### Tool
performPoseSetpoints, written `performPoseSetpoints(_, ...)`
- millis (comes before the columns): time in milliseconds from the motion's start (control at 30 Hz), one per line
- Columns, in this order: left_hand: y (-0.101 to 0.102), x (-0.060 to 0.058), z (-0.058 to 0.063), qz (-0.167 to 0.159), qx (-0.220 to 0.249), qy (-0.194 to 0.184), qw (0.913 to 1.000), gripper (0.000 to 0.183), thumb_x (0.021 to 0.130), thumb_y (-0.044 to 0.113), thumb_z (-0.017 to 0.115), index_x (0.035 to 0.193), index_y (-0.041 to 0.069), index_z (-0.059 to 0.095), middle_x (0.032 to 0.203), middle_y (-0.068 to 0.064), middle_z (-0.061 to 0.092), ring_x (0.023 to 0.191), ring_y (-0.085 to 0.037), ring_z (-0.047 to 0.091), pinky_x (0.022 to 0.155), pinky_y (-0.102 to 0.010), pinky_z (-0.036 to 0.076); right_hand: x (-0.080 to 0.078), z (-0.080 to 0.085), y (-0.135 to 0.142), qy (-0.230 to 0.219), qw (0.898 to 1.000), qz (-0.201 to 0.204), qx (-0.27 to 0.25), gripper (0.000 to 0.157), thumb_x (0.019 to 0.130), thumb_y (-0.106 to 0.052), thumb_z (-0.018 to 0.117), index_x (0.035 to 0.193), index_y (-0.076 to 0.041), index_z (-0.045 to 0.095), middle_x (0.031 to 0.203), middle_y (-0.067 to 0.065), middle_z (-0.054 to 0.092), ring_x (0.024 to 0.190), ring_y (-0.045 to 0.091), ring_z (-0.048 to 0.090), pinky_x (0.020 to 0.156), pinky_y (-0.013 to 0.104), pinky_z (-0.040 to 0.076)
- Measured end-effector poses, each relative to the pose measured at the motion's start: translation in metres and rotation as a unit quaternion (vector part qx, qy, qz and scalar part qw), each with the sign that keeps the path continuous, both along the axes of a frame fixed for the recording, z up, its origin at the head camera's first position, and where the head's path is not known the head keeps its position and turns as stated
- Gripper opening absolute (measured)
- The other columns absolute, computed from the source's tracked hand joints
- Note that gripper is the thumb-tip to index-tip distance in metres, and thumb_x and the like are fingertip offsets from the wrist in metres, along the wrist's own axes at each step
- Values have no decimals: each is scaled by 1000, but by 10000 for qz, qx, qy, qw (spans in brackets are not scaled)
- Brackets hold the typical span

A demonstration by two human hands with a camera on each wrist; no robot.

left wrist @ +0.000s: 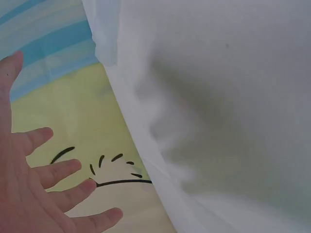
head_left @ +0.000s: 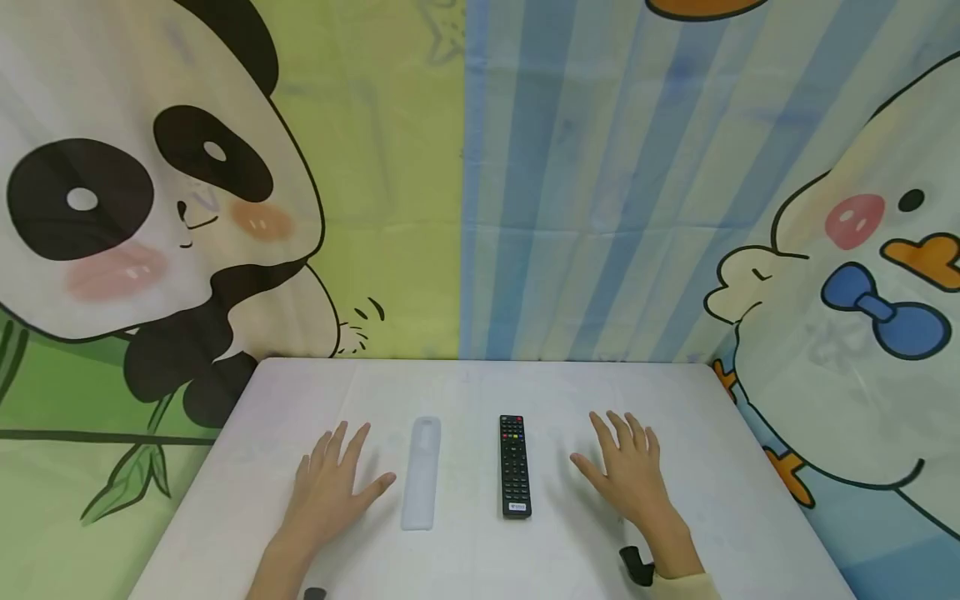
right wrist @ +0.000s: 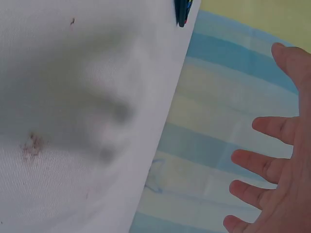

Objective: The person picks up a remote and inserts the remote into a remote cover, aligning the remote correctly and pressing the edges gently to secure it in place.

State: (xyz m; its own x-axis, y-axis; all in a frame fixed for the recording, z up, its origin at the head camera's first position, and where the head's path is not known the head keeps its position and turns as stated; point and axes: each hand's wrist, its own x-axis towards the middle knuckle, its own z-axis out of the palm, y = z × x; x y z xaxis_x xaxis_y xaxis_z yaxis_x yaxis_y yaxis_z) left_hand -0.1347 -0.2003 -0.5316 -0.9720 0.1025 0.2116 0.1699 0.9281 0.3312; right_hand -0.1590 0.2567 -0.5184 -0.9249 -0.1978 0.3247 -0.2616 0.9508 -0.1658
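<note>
A black remote control (head_left: 515, 467) with several rows of buttons lies lengthwise on the white table (head_left: 465, 567). To its left lies a pale translucent sleeve-like cover (head_left: 422, 475), long and narrow. My left hand (head_left: 330, 487) hovers left of the cover with fingers spread and nothing held. On the other side, my right hand (head_left: 626, 471) is held over the table, right of the remote, its fingers also spread and holding nothing. Only one end of the remote (right wrist: 182, 12) shows at the top of the right wrist view. Shadows of both hands fall on the tabletop.
Behind the table hangs a printed cloth (head_left: 585, 208) with a panda on the left and a white bird on the right. The table's far edge meets this cloth. A black strap piece (head_left: 636, 567) sits at the right wrist.
</note>
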Motion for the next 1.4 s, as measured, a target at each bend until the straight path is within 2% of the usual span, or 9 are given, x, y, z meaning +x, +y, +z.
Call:
performPoseSetpoints(200,7,-1,3,-179,257,47,9995,91,90,71,56,154,9,37,153,-28,32,137,-53,30,103,-70,29,-3,-5,-8,95,9999,98,-47,73,93,-51,67,148,-8,45,143,25,45,135,49,33,106,69,22)
performPoseSetpoints(400,18,-2,3,-408,743,29,9964,85,92,64,59,153,9,38,151,-24,38,137,-46,35,100,-67,37,-2,-6,-18,319,9988,268,-273,67,91,-40,74,143,-5,51,134,23,52,126,48,43,98,68,34)
performPoseSetpoints(667,36,-7,2,-690,1660,-531,9823,83,93,62,60,155,13,33,153,-16,39,139,-39,37,104,-61,37,-2,-8,-31,-269,9946,192,-982,63,93,-36,74,142,-2,52,132,23,54,122,45,48,97,62,40)
performPoseSetpoints(767,44,-8,2,-766,1922,-784,9752,82,93,61,60,156,15,33,151,-15,42,133,-39,45,101,-59,41,-2,-9,-36,-515,9912,148,-1210,62,94,-34,73,142,-2,51,132,23,55,121,42,50,97,59,42)
performPoseSetpoints(933,57,-7,0,-837,2181,-1090,9662,78,94,59,62,155,18,36,145,-10,48,120,-34,58,89,-51,52,-3,-11,-44,-1050,9803,18,-1672,62,96,-36,69,145,-5,49,134,19,55,123,38,50,97,55,45)
performPoseSetpoints(1033,64,-8,-2,-918,2357,-1184,9602,76,94,56,63,153,16,38,142,-9,51,122,-33,56,87,-48,54,-4,-13,-47,-1260,9715,11,-2007,60,97,-34,69,145,-5,49,131,17,56,118,35,54,93,53,48)
performPoseSetpoints(1233,77,-14,-13,-1297,2759,-1287,9437,70,97,49,63,149,8,42,138,-17,53,120,-37,56,82,-42,56,-6,-18,-53,-1435,9559,72,-2560,52,97,-26,70,139,-1,52,123,16,60,105,33,61,83,47,53)
performPoseSetpoints(1267,79,-15,-14,-1341,2765,-1320,9424,70,97,49,63,149,6,42,138,-17,54,120,-37,56,83,-43,56,-6,-18,-54,-1469,9538,75,-2621,51,97,-25,70,139,-1,53,121,16,61,103,32,61,81,46,53)
performPoseSetpoints(1400,86,-18,-19,-1375,2572,-1262,9482,68,97,48,63,148,6,43,136,-15,56,116,-31,59,83,-43,56,-7,-19,-57,-1540,9469,100,-2821,49,97,-24,69,136,1,55,116,15,63,96,28,63,77,43,53)
